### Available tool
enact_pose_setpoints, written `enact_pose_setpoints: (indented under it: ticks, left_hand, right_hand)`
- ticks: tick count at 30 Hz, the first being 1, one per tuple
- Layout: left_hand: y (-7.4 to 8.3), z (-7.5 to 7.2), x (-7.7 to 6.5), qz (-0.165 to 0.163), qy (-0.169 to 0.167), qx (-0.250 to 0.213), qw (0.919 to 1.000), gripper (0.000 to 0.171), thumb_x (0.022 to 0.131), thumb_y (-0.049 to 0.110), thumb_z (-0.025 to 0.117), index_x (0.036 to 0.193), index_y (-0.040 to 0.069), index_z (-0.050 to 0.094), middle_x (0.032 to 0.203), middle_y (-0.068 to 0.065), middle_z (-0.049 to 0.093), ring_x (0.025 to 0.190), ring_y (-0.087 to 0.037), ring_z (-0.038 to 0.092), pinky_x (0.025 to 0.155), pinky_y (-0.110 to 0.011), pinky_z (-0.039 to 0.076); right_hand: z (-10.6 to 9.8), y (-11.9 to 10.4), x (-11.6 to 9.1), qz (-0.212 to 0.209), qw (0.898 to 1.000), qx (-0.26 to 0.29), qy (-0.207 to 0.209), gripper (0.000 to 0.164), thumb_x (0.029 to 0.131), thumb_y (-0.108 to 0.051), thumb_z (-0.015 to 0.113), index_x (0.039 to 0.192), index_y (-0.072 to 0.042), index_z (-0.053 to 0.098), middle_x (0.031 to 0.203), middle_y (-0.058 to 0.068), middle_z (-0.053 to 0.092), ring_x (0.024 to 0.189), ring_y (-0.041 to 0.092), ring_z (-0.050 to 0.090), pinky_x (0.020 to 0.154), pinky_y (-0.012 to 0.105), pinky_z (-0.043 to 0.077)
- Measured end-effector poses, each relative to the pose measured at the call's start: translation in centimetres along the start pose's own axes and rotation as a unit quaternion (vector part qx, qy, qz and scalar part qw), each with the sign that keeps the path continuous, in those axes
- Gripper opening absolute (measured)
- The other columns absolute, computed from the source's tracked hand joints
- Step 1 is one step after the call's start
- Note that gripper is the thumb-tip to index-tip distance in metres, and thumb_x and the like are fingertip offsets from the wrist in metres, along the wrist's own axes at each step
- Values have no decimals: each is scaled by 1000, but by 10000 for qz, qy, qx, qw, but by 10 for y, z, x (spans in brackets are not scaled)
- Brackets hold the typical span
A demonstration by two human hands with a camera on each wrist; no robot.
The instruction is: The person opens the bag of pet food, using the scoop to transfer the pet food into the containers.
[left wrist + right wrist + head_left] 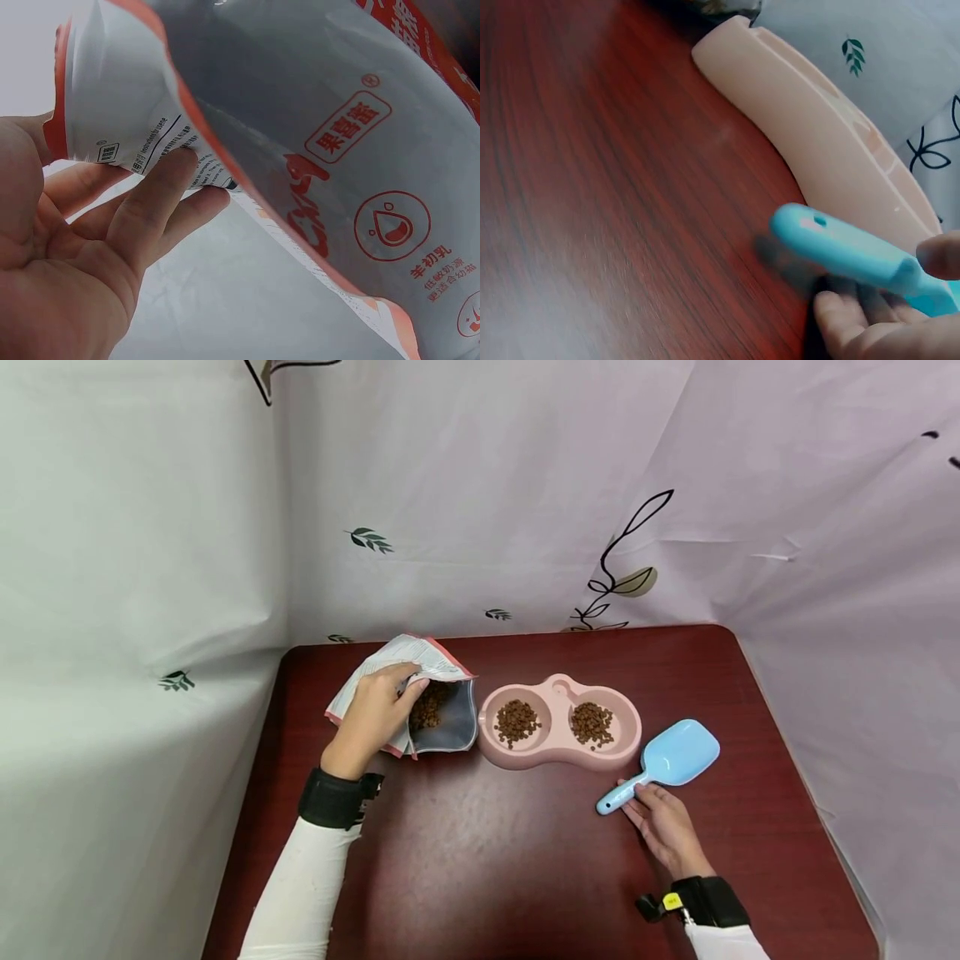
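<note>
On the left, my left hand (pixel 372 717) holds the top edge of an opened pet food bag (pixel 454 737), which lies with its mouth facing right. Brown kibble (pixel 429 708) shows inside the bag. In the left wrist view, the fingers lie against the folded, printed flap (pixel 124 112). My right hand (pixel 666 828) pinches the handle of a light blue scoop (pixel 681 752) between thumb and fingers. The scoop's blade has no kibble in it. In the right wrist view, the handle (pixel 847 244) tilts close over the table.
A pink double pet bowl (pixel 557 739) stands between the bag and the scoop, a small heap of kibble (pixel 516 721) in each side. All rests on a dark red wooden table (pixel 487 877). Pale patterned cloth (pixel 480 485) hangs behind and at both sides.
</note>
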State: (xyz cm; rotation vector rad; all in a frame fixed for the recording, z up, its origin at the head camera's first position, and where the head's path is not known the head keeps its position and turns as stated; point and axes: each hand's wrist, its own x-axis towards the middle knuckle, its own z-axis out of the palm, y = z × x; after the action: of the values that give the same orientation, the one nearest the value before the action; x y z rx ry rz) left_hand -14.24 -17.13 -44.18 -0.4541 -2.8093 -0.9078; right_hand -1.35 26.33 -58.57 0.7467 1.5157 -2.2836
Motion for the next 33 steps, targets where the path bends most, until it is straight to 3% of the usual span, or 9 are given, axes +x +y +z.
enact_pose_setpoints:
  ticks: [3,5,14,18,25,29,33]
  left_hand:
    - [0,1,-1,4,-6,-14,10000,39,102,25,67,131,-1,69,133,-21,68,129,-35,63,108,-53,49]
    - [0,1,-1,12,-4,-14,10000,39,102,25,67,131,-1,69,133,-21,68,129,-35,62,108,-53,49]
    - [0,0,-2,-50,-7,7,10000,38,102,26,67,130,0,69,132,-20,69,129,-35,63,108,-52,49]
    - [0,-1,-2,-39,17,-2,10000,38,102,26,67,130,1,69,132,-20,69,129,-35,63,107,-53,50]
    - [0,0,-2,-21,40,-3,10000,38,102,26,67,131,2,69,133,-19,69,129,-34,63,107,-53,50]
    - [1,0,-2,-28,45,5,10000,39,103,27,66,132,2,69,133,-20,68,130,-34,62,108,-53,49]
    - [0,0,-2,-26,43,10,10000,39,103,27,66,132,1,68,133,-20,68,130,-34,62,108,-53,49]
  right_hand:
    - [0,-2,-4,72,9963,-851,132,49,113,-20,41,150,8,27,119,-2,61,105,-3,64,99,21,53]
    - [-1,-4,-6,123,9911,-1324,116,59,113,-24,40,155,12,19,121,-1,58,103,-4,64,98,20,53]
    - [-8,-14,-16,182,9743,-2241,-99,55,114,-25,38,150,15,28,121,4,71,101,0,69,92,21,56]
    - [-10,-20,-18,142,9618,-2718,-273,55,114,-25,39,147,19,34,116,8,73,97,3,71,88,22,57]
    - [-11,-41,-26,148,9333,-3392,-1168,56,114,-32,38,133,19,50,99,6,74,85,11,71,79,31,61]
    - [-5,-59,-30,-74,9241,-3471,-1596,55,114,-34,36,126,16,57,95,5,73,80,11,69,76,32,61]
    - [3,-77,-30,-554,9189,-3514,-1706,54,114,-32,36,127,16,57,97,6,73,83,12,70,75,30,61]
